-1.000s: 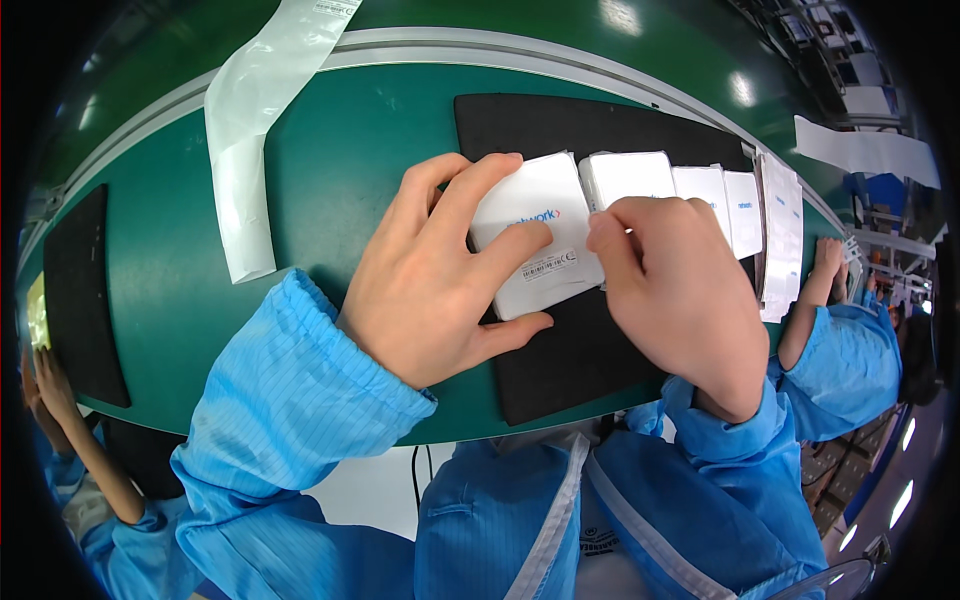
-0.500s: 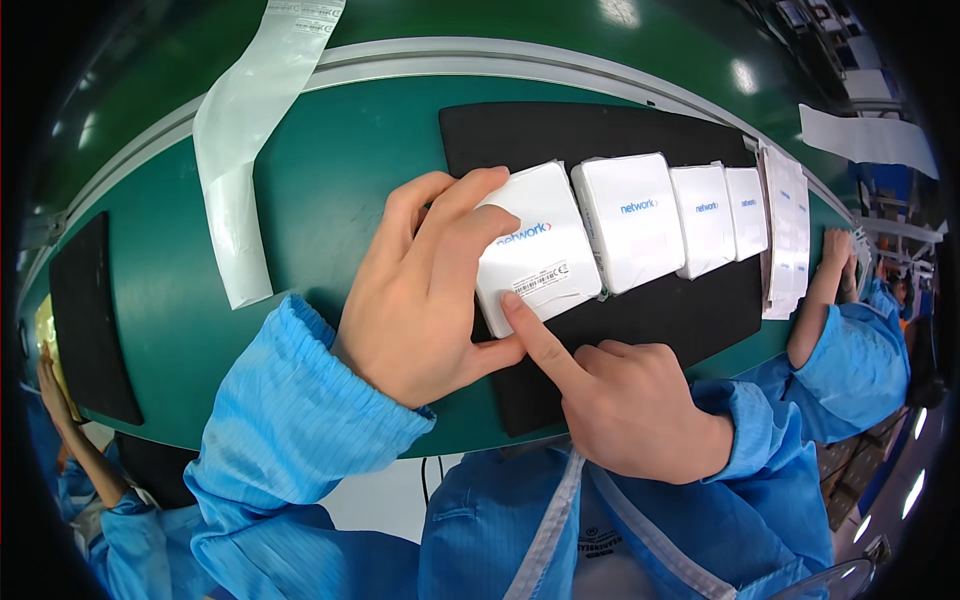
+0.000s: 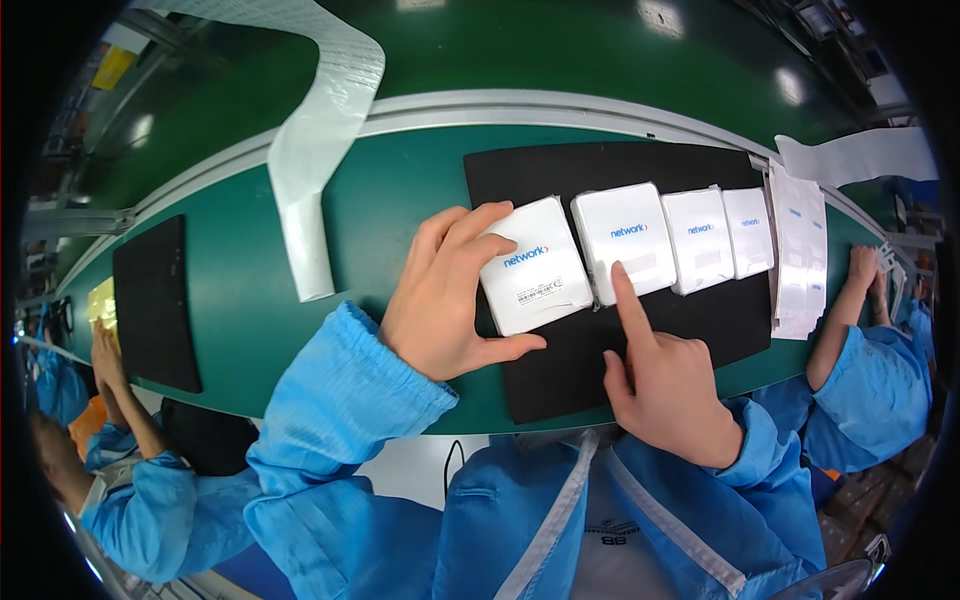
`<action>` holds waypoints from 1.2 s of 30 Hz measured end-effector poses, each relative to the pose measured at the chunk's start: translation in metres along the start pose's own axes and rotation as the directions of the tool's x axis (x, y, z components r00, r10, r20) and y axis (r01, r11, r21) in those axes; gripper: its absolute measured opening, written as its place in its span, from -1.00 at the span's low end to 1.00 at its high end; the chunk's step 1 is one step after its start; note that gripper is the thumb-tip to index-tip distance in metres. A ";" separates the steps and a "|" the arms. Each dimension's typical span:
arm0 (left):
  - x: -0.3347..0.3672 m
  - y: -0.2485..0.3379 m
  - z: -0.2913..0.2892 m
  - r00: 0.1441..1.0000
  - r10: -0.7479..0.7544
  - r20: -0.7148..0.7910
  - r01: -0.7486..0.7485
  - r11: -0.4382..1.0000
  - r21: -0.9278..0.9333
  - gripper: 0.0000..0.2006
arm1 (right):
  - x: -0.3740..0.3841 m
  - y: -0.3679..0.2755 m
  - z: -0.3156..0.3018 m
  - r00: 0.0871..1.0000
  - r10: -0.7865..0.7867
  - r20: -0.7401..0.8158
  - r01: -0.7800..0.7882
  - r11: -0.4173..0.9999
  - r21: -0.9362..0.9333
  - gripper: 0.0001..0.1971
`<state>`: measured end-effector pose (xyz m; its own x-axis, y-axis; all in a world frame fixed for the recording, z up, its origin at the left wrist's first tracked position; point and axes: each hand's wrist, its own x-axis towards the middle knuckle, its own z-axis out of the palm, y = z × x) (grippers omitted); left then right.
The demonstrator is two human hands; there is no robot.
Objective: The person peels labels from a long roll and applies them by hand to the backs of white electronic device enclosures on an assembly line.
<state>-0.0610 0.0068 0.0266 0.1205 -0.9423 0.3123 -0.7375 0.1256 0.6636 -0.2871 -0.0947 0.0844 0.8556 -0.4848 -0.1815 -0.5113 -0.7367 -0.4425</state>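
Observation:
My left hand [image 3: 440, 290] is closed around the left side of a white square box [image 3: 527, 235], fingers at its upper left corner and thumb near its lower edge. This box has blue lettering and a small printed label on its lower part. A second white box [image 3: 615, 210] stands right beside it, with a pale blank rectangle low on its face. Against that box's lower edge lies the outstretched index finger of my right hand [image 3: 675, 395]. The right thumb is spread, the other fingers are bent, and nothing is held there.
Two more white boxes [image 3: 700, 255] continue the row on a black mat [image 3: 560, 375]. Stacked white printed sheets [image 3: 798, 260] lie at its right end. A label strip [image 3: 305, 190] hangs over the green table's [image 3: 235, 300] far rail. Co-workers' arms [image 3: 845, 320] show at both sides.
My right index finger has moved right, off the first box's label to the second box. The left hand keeps hold of the first box. The whole view has shifted slightly.

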 end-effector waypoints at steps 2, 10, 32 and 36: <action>-0.001 -0.001 -0.008 0.996 0.034 -0.086 -0.029 0.997 0.065 -0.18 | -0.011 0.013 -0.006 0.999 0.005 -0.045 -0.002 0.998 0.064 -0.24; 0.044 -0.082 -0.133 0.702 -0.508 -0.499 0.273 0.839 -0.470 -0.13 | 0.013 0.024 -0.053 0.983 -0.077 -0.166 0.112 0.972 0.209 -0.29; 0.094 0.019 -0.149 0.893 -0.302 -0.333 0.208 0.934 -0.290 -0.65 | 0.186 -0.039 -0.010 0.944 -0.248 -0.219 0.330 0.692 0.641 -0.50; 0.055 0.083 -0.159 0.755 -0.331 -0.566 0.169 0.932 -0.321 -0.53 | 0.132 -0.061 -0.032 0.924 -0.381 -0.004 0.176 0.418 0.891 -0.74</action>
<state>-0.0101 0.0145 0.2075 0.7113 -0.5777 0.4004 -0.4537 0.0577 0.8893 -0.1458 -0.1283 0.1155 0.9856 -0.1692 0.0045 0.0091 0.0267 -0.9996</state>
